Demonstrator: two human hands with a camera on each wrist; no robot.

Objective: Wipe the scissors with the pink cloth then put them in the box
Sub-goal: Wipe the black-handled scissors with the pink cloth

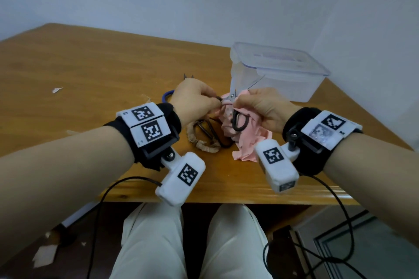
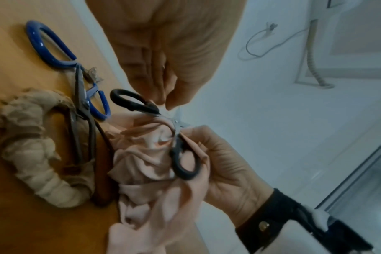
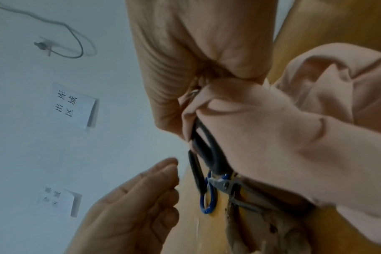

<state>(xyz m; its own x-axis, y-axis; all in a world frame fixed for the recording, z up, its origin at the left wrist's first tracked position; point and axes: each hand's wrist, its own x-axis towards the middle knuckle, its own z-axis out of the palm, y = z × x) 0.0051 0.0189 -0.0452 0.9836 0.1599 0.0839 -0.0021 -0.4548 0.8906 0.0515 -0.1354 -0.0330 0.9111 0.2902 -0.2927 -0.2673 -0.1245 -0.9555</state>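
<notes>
A: Obs. The small black-handled scissors with steel blades (image 1: 234,106) are held up over the wooden table (image 1: 90,70), blades spread and pointing toward the clear plastic box with its clip-lock lid (image 1: 275,70), which stands just beyond the hands. The left hand (image 1: 195,98) pinches one black loop between thumb and fingertips. The right hand (image 1: 260,108) is clenched on the crumpled pink cloth (image 1: 247,140), pressing it against the other handle and the pivot.

B: So the step in hand is the wipe. Judgement: only the handle and pivot are covered at present; the blades stand bare.

A: Agreed. To do it well, the cloth-covered fingers should travel from pivot to tip along each flat, never across the edge. The left pinch should hold firm so the open blades do not swing shut on the cloth.

B: Other items?

A: Blue-handled scissors (image 2: 54,49) and large dark shears with handles wrapped in beige fabric (image 2: 37,154) lie on the table by the left hand, untouched.

B: The box looks lidded; whether it is latched cannot be told. Judgement: it needs opening before placement.
</notes>
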